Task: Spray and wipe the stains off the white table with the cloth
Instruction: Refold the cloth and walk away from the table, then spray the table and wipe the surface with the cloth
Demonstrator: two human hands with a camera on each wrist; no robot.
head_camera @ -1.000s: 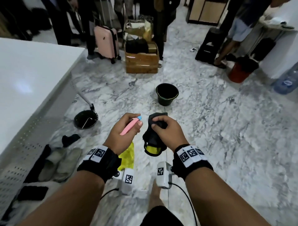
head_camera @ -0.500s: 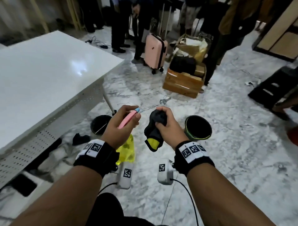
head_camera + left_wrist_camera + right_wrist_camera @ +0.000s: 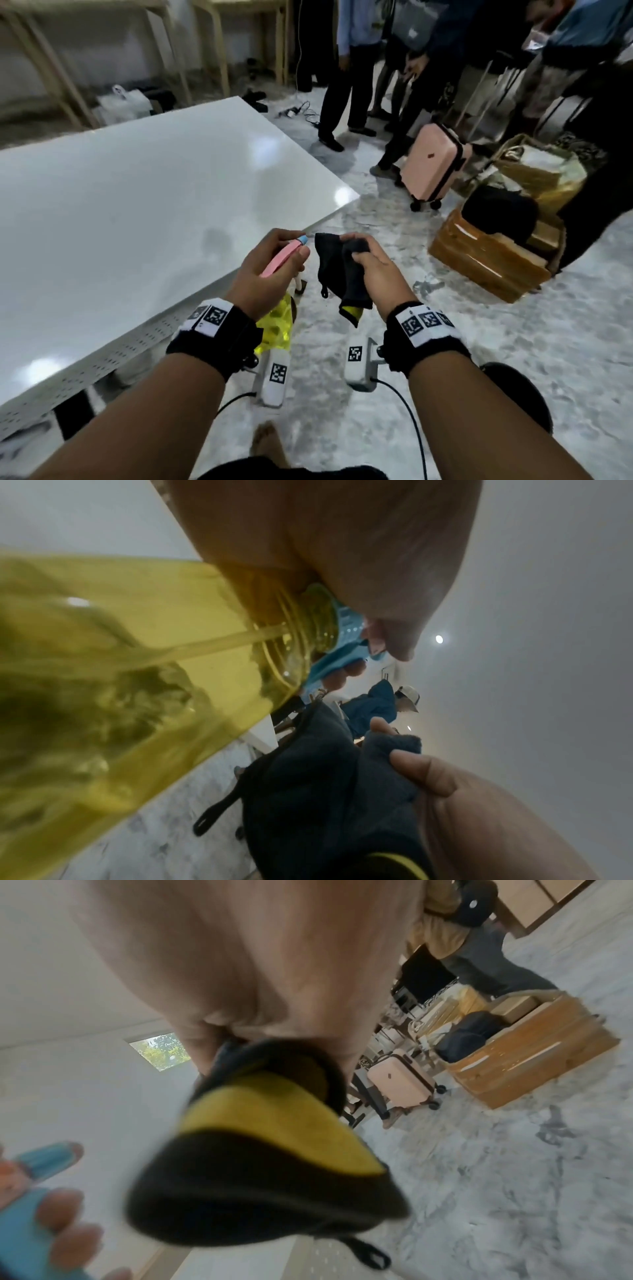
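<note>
Head view: white table (image 3: 137, 205) at left, faint smudge near its right edge, unsprayed; left hand (image 3: 265, 274) wrapped round spray bottle (image 3: 274, 329), right hand (image 3: 375, 270) clutching dark cloth (image 3: 337, 270), both just right of table edge
Left wrist: yellow liquid in bottle (image 3: 120, 683)
Right wrist: cloth (image 3: 267, 1177) bunched
Progress: judged not begun; spraying, wiping outstanding

No word, brand or number can be read anywhere: the only signs are black-and-white square code tags on the black wrist bands (image 3: 209, 317) and on the small white camera boxes (image 3: 356, 363) under both wrists.
</note>
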